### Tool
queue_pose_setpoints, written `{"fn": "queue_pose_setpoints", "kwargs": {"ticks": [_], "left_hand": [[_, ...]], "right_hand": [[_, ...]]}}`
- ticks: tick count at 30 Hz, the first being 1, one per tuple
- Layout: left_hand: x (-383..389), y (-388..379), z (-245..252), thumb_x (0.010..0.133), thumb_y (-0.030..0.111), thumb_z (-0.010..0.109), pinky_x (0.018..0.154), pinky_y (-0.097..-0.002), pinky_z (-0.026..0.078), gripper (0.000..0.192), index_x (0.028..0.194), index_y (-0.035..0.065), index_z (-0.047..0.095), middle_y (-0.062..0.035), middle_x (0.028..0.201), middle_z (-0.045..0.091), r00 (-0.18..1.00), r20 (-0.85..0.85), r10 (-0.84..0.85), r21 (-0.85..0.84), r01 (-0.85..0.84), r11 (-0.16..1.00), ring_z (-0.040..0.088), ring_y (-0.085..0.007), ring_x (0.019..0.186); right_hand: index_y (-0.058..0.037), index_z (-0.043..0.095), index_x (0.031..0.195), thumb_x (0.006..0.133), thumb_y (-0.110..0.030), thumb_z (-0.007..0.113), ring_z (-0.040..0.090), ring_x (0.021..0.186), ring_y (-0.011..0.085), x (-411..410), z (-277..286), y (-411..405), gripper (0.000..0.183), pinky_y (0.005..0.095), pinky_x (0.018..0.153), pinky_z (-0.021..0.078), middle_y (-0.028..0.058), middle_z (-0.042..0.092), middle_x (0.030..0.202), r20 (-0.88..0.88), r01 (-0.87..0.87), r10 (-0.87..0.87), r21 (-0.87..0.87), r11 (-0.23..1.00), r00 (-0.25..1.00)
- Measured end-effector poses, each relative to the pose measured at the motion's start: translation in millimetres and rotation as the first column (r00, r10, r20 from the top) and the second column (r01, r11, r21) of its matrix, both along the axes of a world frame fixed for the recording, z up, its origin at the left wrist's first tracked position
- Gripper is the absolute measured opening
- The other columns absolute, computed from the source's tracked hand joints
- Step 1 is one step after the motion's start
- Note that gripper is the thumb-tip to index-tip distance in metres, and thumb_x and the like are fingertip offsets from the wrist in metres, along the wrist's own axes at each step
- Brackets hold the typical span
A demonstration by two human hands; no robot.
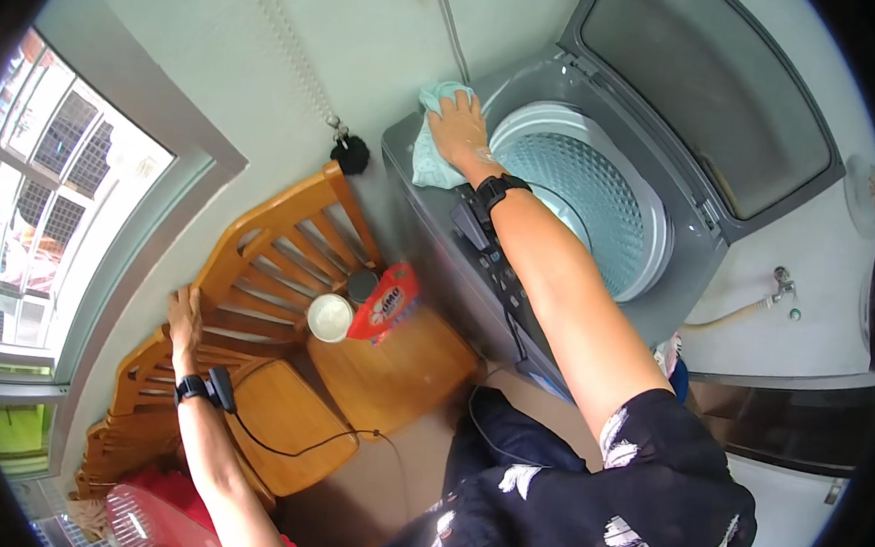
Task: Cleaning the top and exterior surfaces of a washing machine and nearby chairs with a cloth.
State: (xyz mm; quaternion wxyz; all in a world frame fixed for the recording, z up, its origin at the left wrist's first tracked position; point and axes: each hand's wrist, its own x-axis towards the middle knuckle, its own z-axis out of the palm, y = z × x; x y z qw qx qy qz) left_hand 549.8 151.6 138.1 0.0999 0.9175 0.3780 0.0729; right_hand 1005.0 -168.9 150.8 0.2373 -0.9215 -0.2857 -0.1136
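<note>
My right hand (pixel 460 132) presses a pale teal cloth (pixel 435 157) onto the rear left corner of a grey top-loading washing machine (pixel 520 90). Part of the cloth hangs over the control-panel edge. The machine's lid (pixel 708 94) stands raised, and its metal drum (pixel 579 177) shows inside, partly behind my right forearm. Off to the left, my left hand (pixel 185 318) grips the top of a wooden chair's backrest (pixel 252 224); its fingertips are partly hidden. Each wrist wears a black strap with a small device, and a cable runs from the left one.
On the chair seat (pixel 401 376) are a red OMO detergent pouch (pixel 387 304), an open white tub (pixel 329 318) and a dark round lid or container (pixel 362 285). A beaded chain with a black pompom (pixel 350 154) hangs nearby. A wall tap (pixel 782 283) with a hose is at right.
</note>
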Motion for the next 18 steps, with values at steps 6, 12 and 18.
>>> {"fn": "queue_pose_setpoints", "kwargs": {"ticks": [6,12,18], "left_hand": [[-4,30,-15,0.1,0.04,0.034,0.093,-0.0534,0.039,0.042,0.128,0.0115,0.047,-0.0285,0.125,0.043,0.999,-0.028,-0.029,0.057,0.031,0.998,0.046,-0.0491,0.109],[-8,55,-19,0.097,0.051,0.032,0.089,-0.0558,0.042,0.046,0.125,0.0165,0.047,-0.0263,0.119,0.052,0.934,-0.342,0.1,0.273,-0.003,0.962,0.048,-0.0477,0.111],[32,2,-43,0.084,0.074,0.034,0.098,-0.0682,0.023,0.081,0.145,0.0198,0.027,-0.0212,0.15,0.023,0.928,-0.125,0.35,0.403,-0.275,0.873,0.021,-0.0401,0.138]], "right_hand": [[-0.0057,0.054,0.105,0.092,-0.036,0.046,0.053,0.1,0.0352,-62,0,-35,0.034,0.0493,0.08,0.0463,0.0168,0.053,0.107,0.061,0.11,-0.112,0.032,0.993,0.992],[-0.0057,0.056,0.097,0.09,-0.035,0.052,0.059,0.087,0.0342,-131,11,-123,0.031,0.0469,0.069,0.0487,0.0158,0.059,0.09,0.045,0.195,-0.198,0.075,0.978,0.979],[-0.0119,0.057,0.09,0.084,-0.033,0.062,0.053,0.082,0.0246,-186,6,-197,0.023,0.0393,0.069,0.0411,0.0074,0.053,0.086,0.188,0.234,-0.246,0.085,0.969,0.951]]}}
